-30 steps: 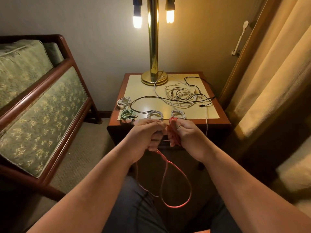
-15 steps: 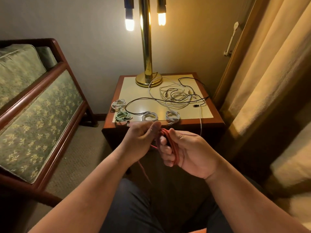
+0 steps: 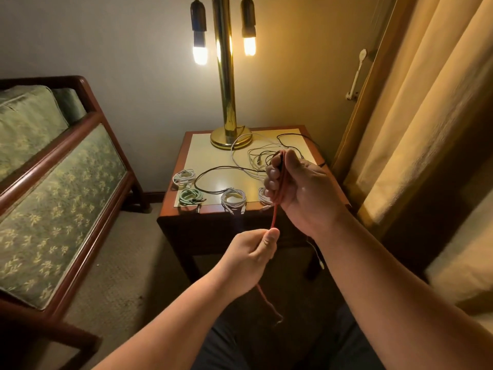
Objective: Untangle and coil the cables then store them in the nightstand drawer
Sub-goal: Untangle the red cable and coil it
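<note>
At the far left a green patterned sofa with a dark wooden frame [image 3: 53, 182] is seen, and it stands on a beige carpet [image 3: 128, 263]. Beside it a dark wooden bench with a pale yellow top [image 3: 186, 210] is placed against the wall. Near its front edge four coils are laid: a small white coiled cable [image 3: 184, 177], a green coiled cable [image 3: 190, 196] just in front of it, a second white coiled cable [image 3: 233, 197], and a third white coiled cable [image 3: 262, 194], which is partly hidden behind the right hand. A loose black cable [image 3: 213, 170] is spread across the middle of the top. A tangled heap of white cables [image 3: 253, 156] is found at the back right, near the round base of a tall brass lamp with two lit bulbs [image 3: 226, 102]. In front of the bench the left hand [image 3: 250, 255] is held low. A thin red cable [image 3: 274, 217] is pinched between its thumb and forefinger, and the other fingers are curled into the palm. From this pinch the cable is stretched straight up to the right hand [image 3: 298, 188], which is raised over the front right part of the bench. Several loops of the cable are gripped there, with the fingers curled round the bundle. The free tail is left hanging below the left hand. At the far right heavy golden curtains [image 3: 413, 102] are seen.
</note>
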Demonstrator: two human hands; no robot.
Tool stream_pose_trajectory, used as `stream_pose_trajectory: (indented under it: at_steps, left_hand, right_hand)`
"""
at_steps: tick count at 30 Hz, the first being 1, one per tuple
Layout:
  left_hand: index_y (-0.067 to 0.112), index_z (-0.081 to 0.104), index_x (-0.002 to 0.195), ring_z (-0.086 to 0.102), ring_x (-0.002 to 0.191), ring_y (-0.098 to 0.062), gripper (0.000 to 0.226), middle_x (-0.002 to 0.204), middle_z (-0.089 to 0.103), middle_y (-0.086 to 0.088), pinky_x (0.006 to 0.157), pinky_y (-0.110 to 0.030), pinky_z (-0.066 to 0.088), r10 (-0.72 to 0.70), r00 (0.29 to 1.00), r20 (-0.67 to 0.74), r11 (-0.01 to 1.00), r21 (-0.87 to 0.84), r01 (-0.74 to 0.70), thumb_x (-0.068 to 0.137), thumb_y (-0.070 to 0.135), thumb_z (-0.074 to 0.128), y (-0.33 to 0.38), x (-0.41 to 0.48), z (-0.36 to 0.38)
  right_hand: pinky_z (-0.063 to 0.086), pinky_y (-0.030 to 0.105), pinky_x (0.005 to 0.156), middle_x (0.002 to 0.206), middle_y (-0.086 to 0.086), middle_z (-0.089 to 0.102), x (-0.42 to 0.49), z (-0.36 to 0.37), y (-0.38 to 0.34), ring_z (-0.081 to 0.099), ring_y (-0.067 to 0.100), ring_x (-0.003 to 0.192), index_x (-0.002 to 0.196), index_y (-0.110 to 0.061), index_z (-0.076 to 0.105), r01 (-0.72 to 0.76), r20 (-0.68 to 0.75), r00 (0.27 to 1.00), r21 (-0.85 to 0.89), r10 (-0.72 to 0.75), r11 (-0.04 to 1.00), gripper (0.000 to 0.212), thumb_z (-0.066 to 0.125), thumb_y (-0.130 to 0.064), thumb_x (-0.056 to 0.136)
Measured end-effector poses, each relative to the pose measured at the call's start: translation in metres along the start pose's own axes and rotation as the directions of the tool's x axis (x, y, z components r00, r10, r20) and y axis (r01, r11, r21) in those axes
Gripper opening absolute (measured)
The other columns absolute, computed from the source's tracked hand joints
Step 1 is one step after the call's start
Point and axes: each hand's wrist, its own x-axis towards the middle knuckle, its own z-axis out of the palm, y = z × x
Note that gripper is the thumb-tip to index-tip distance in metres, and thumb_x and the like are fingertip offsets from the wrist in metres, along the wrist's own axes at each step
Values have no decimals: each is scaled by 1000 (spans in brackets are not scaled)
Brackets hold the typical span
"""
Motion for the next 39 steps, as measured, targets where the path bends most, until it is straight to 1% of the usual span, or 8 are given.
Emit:
stream_pose_trajectory:
  at_steps: [7,13,19,23,27,32,36,39]
  left_hand:
    - [26,57,61,32,46,-7,42,54,39,11,48,-23,25,44,999,23,983,-178,-40,101,34,53,30,-1,-24]
    - [20,64,65,32,47,-8,23,55,43,6,47,-28,20,17,1000,10,946,-323,-12,88,20,60,39,-1,-56]
    - [-1,67,79,50,55,-7,21,62,57,1,53,-19,39,156,984,-80,982,-94,-164,93,14,70,33,1,-72]
    - [9,73,85,66,70,-24,14,76,69,-6,63,-39,53,220,966,-136,971,130,-203,91,21,72,24,2,-74]
    - [18,69,77,58,62,-18,28,69,63,-2,58,-33,46,244,961,-134,968,94,-233,95,39,67,10,6,-69]
    - [17,59,69,47,60,-10,40,65,53,5,58,-26,40,156,978,-138,980,-104,-171,104,31,46,0,12,-54]
    - [23,63,68,43,59,-15,51,64,52,1,58,-32,34,23,996,-92,980,-194,-41,96,63,50,-16,10,-35]
    - [28,57,64,37,56,-11,49,59,44,10,54,-29,29,6,999,-54,996,-93,-11,98,60,44,-14,9,-23]
  right_hand:
    - [45,37,73,75,2,56,-1,-20,39,52,17,71,96,-7,58,-88,-140,989,-241,55,967,35,39,-34,109]
    - [48,30,66,76,4,56,-34,-10,55,53,17,69,99,-5,58,-220,-12,972,-388,233,895,40,39,-38,108]
    - [49,31,67,79,4,56,-54,4,56,53,18,71,98,-9,62,-273,110,941,-311,319,911,39,41,-42,101]
    - [47,30,65,81,5,55,-62,3,54,52,18,70,102,-6,59,-301,178,922,-225,343,927,38,39,-38,105]
    - [46,29,62,80,7,49,-65,1,43,48,17,67,101,-5,57,-362,294,879,-105,377,926,33,40,-33,106]
    - [44,30,61,78,7,47,-60,8,23,47,17,65,98,-5,59,-352,369,876,46,312,935,29,45,-30,104]
    - [46,28,60,76,5,52,-41,15,7,51,16,64,95,-7,59,-235,287,939,128,191,964,31,42,-30,105]
    - [47,27,59,75,5,52,-22,15,-2,50,15,64,93,-9,58,-123,169,980,108,104,986,33,38,-30,108]
